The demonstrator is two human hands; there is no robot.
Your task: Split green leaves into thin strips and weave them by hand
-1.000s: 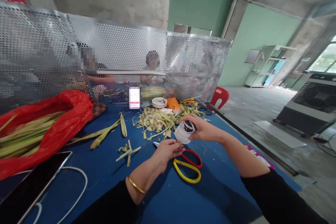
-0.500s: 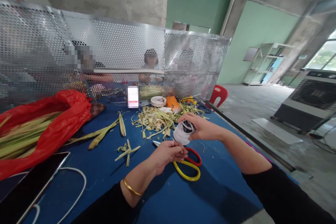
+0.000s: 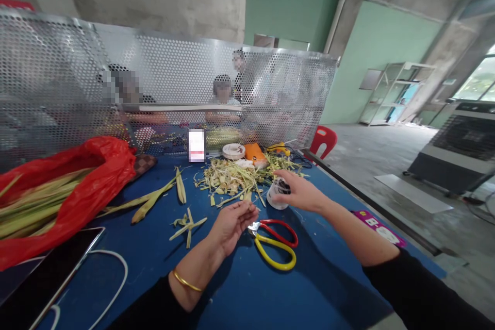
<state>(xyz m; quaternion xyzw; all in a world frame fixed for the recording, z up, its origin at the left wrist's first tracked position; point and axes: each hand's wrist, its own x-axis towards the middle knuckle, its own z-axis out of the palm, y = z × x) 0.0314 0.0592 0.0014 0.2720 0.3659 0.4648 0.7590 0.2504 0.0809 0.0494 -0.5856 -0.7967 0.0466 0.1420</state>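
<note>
My right hand point(image 3: 296, 191) grips a spool of white thread point(image 3: 277, 200), fingers over its dark upper end and side, low over the blue table. To its left, my left hand point(image 3: 234, 219), a gold bangle at the wrist, is closed in a pinch. What it pinches is too small to make out. Scissors point(image 3: 276, 264) with one red and one yellow handle loop lie just right of and below my left hand. A small cross of knotted husk strips point(image 3: 188, 227) rests on the table left of that hand. Beyond both hands spreads a pile of husk scraps point(image 3: 230, 178).
A red plastic bag point(image 3: 112, 160) of long husks and a dark phone point(image 3: 58, 278) with a white cable lie left. Behind the scraps are a tape roll point(image 3: 233, 151) and an orange packet point(image 3: 254, 152). A perforated metal screen point(image 3: 185, 72) stands at the back, people beyond it.
My right hand has moved slightly right with the spool. My left hand has shifted left and up, away from the scissors, uncovering their pivot. A purple card beside my right forearm shows more fully.
</note>
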